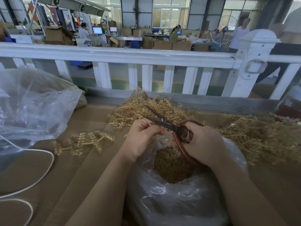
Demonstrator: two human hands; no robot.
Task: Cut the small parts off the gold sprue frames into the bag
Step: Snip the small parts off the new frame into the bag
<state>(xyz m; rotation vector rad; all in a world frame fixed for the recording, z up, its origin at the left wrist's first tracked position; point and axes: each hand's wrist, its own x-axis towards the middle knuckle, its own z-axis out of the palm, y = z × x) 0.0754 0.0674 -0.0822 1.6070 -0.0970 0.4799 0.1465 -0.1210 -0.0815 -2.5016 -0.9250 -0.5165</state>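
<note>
Head view: right hand (202,142) has its grip clenched round the red handles of the scissors (164,121), blades parted, while the left hand (143,136) pinches something tiny at the blades, right over the open bag (179,198). I'd snip close so parts drop straight in. Whatever the left fingers hold is hidden. Gold sprue frames (146,110) lie piled on the desk (81,168) behind.

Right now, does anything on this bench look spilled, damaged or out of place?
Nothing stands out. The right hand grips the scissors, blades open, above the open bag of cut parts. One sprue frame lies apart from the pile, but intact.
</note>
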